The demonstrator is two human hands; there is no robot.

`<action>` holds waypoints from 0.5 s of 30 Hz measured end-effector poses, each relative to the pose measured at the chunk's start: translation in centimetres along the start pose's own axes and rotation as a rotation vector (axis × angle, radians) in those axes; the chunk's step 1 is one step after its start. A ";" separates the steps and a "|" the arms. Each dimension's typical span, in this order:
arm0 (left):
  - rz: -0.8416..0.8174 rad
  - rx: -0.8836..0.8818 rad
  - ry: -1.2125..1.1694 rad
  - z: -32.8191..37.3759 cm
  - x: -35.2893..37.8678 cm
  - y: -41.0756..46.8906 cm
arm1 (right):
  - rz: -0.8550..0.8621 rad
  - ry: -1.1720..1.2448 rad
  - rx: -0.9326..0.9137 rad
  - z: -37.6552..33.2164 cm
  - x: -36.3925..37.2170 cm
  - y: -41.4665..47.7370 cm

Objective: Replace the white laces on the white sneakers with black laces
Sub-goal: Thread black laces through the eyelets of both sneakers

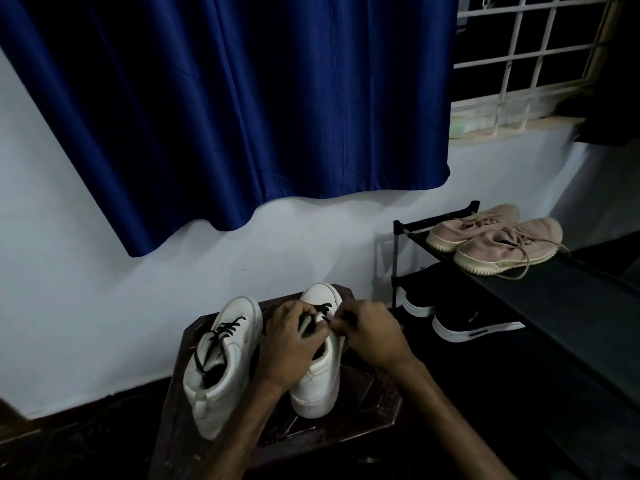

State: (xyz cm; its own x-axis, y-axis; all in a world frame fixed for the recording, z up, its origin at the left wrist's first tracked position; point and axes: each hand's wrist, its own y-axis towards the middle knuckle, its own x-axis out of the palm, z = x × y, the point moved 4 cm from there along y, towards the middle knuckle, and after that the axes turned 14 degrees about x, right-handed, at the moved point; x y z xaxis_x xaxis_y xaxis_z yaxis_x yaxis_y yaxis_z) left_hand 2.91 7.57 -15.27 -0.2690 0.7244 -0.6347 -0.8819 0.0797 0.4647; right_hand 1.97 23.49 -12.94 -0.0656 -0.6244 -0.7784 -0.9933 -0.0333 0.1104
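two shoes stand on a small dark carved wooden table against the pale wall, toes to the wall and heels toward the person. the white high-top sneaker on the left sits by the table's left edge, tipped a little outward. a black cord lace is crossed through its eyelets, with the ends hanging loose into its opening. the second white sneaker stands upright near the middle of the table with its toe at the far edge, and both hands are on it. the left hand is curled round its tongue and collar. the right hand has its fingertips bunched tight, pinching the other black lace just beside the left thumb. a few crossings show toward the toe. off the table's right side stands a black metal shoe rack with dusty pink suede sneakers on top and black white-soled trainers underneath. a deep blue curtain hangs above.
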 end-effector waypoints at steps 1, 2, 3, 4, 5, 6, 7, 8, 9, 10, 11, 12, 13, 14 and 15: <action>0.001 0.000 -0.004 0.0 0.0 0.1 | 0.006 -0.105 0.037 0.7 -0.3 -0.2; 0.001 -0.003 -0.010 -0.1 0.0 0.1 | -0.024 -0.232 0.075 1.7 -0.4 -0.4; 0.002 -0.004 -0.011 -0.1 0.1 0.1 | -0.079 -0.360 0.113 2.6 -0.6 -0.6; 0.006 -0.006 -0.010 -0.2 0.1 0.1 | -0.146 -0.460 0.149 3.3 -0.8 -0.8; 0.012 -0.009 -0.010 -0.2 0.1 0.0 | -0.210 -0.520 0.180 3.8 -1.0 -1.0; 0.015 -0.016 -0.014 -0.3 0.1 0.0 | -0.253 -0.546 0.196 4.0 -1.0 -1.0; 0.012 -0.026 -0.023 -0.2 0.1 -0.1 | -0.271 -0.538 0.190 4.0 -1.1 -0.9; 0.007 -0.035 -0.032 -0.2 0.1 -0.2 | -0.265 -0.484 0.157 3.5 -1.0 -0.6; -0.002 -0.043 -0.038 -0.1 0.2 -0.2 | -0.238 -0.378 0.115 2.9 -0.8 -0.2; -0.010 -0.049 -0.042 0.0 0.2 -0.2 | -0.208 -0.225 0.076 2.1 -0.7 0.2; -0.015 -0.055 -0.041 0.1 0.2 -0.2 | -0.190 -0.071 0.049 1.3 -0.5 0.4; -0.017 -0.060 -0.039 0.1 0.1 -0.2 | -0.172 0.034 0.023 0.4 -0.3 0.6; -0.020 -0.065 -0.036 0.2 0.1 -0.2 | -0.145 0.071 0.004 -0.1 0.1 0.7; -0.022 -0.067 -0.030 0.2 0.1 -0.2 | -0.109 0.072 -0.008 -0.5 0.4 0.7; -0.025 -0.068 -0.022 0.2 0.0 -0.2 | -0.071 0.074 -0.013 -0.6 0.6 0.7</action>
State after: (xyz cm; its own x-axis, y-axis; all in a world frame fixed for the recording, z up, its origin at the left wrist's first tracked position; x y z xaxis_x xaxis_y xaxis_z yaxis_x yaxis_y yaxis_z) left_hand 3.18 7.70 -15.28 -0.2388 0.7375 -0.6318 -0.9125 0.0521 0.4057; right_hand 1.33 22.63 -13.02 0.0124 -0.6759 -0.7368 -0.9939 -0.0888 0.0648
